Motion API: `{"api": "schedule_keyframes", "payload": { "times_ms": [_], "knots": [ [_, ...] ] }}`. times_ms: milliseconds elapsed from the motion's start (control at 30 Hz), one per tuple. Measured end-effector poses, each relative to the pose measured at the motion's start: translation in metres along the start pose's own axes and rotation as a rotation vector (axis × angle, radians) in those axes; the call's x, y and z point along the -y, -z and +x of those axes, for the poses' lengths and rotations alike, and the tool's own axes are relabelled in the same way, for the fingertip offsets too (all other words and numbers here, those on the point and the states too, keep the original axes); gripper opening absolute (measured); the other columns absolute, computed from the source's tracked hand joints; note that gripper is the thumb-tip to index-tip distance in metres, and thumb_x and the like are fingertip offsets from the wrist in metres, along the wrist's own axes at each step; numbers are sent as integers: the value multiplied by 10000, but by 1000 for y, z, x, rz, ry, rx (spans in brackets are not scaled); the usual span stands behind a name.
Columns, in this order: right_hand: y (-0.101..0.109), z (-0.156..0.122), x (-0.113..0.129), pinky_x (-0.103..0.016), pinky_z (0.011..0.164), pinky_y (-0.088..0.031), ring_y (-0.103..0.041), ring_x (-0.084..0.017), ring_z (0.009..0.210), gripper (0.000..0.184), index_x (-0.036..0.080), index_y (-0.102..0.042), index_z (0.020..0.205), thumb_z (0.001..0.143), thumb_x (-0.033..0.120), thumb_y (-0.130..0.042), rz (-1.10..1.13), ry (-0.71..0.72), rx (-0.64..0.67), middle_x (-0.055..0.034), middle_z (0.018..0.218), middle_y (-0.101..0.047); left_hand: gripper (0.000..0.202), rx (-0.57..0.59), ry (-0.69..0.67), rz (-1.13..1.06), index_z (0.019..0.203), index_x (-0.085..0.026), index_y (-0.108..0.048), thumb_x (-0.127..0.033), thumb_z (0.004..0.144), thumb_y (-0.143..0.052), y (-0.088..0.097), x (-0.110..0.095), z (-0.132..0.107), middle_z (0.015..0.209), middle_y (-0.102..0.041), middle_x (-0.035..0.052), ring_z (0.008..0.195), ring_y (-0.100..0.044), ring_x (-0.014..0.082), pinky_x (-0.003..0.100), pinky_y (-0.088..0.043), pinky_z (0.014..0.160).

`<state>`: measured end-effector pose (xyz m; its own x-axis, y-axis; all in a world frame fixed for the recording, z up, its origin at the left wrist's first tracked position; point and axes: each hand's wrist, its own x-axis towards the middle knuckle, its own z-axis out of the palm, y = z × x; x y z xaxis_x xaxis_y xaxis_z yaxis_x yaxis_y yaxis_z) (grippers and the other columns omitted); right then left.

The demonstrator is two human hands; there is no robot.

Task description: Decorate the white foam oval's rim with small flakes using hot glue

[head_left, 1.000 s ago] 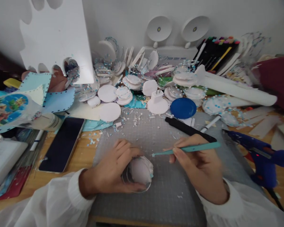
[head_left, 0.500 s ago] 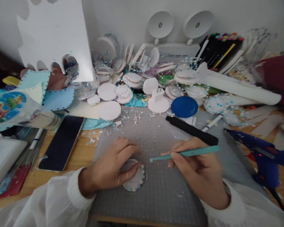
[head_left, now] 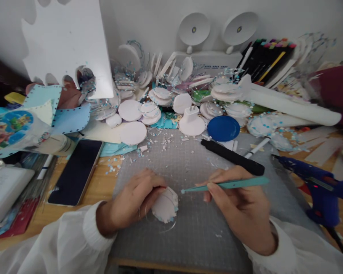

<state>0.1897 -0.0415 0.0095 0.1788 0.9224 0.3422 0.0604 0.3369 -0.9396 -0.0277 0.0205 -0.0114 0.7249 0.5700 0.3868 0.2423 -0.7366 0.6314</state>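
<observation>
1. Left hand [head_left: 138, 196]: thumb and fingers pinched closed on upper-left edge of white round disc with blue-and-white bits on its rim [head_left: 163, 208]; thin clear or wire loop [head_left: 166, 230] curves beside it.
2. Disc location: over grey grid-lined mat [head_left: 200, 239], front centre; contact with mat unclear.
3. Right hand [head_left: 241, 207]: fingers curled, pinching slim teal tweezers [head_left: 241, 183], smooth, tapered; tips hold tiny pale-blue chip [head_left: 183, 191], just right of disc, apart from it.
4. Textures: disc flat-faced, rim bumpy; mat strewn with small crumbs [head_left: 165, 141]; sleeves [head_left: 60, 239] sheer white, gathered cuffs.
5. Counts: one tweezers, one disc in hand, one glossy dark phone [head_left: 76, 173], one flat blue plastic disc [head_left: 223, 128], one blue glue gun [head_left: 317, 186], two round white lamp heads [head_left: 193, 29].
</observation>
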Motion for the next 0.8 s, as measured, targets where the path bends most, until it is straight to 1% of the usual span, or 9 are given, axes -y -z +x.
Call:
{"api": "schedule_keyframes", "payload": {
  "times_ms": [133,300,400,500,667,800],
  "knots": [
    [-5,-6,0,-245,514,-549,-605,-112,560,206,228,-610,905,833,42,-558,15,30,43,12,713,-609,119,-10,4,-34,1010,-185,-497,-113,924,-455,-1,-1,-4,815,-603,38,730,-559,145,238,-458,645],
    [-8,-12,-3,-267,570,-550,-608,-117,631,278,231,-612,977,830,3,-549,27,73,98,13,748,-606,115,-14,-8,-14,1006,-191,-487,-117,938,-433,-3,-3,-4,804,-597,22,703,-566,130,225,-468,629],
    [-9,-13,-4,-246,605,-546,-611,-108,663,279,227,-607,981,826,0,-555,21,56,131,21,759,-619,100,-22,-23,-8,999,-190,-475,-124,952,-416,-3,-4,-3,784,-586,14,685,-561,125,219,-472,608],
    [-9,-13,-5,-226,612,-542,-609,-100,671,270,220,-610,963,823,-4,-554,18,58,132,25,759,-621,100,-17,-46,-12,1009,-190,-464,-130,962,-400,-2,-6,-1,765,-574,9,668,-554,122,218,-477,594],
    [-9,-14,-6,-234,618,-543,-609,-103,675,271,225,-603,966,823,-1,-559,21,57,146,30,755,-619,95,-22,-64,-6,1006,-188,-454,-133,966,-388,0,-8,2,734,-554,0,631,-540,117,213,-473,563],
    [-10,-14,-8,-231,611,-539,-614,-99,679,270,221,-599,968,822,-3,-563,16,59,150,24,799,-630,94,-22,-59,-1,1005,-188,-452,-130,962,-392,0,-8,2,734,-551,1,629,-545,119,217,-474,559]
  ]
}}
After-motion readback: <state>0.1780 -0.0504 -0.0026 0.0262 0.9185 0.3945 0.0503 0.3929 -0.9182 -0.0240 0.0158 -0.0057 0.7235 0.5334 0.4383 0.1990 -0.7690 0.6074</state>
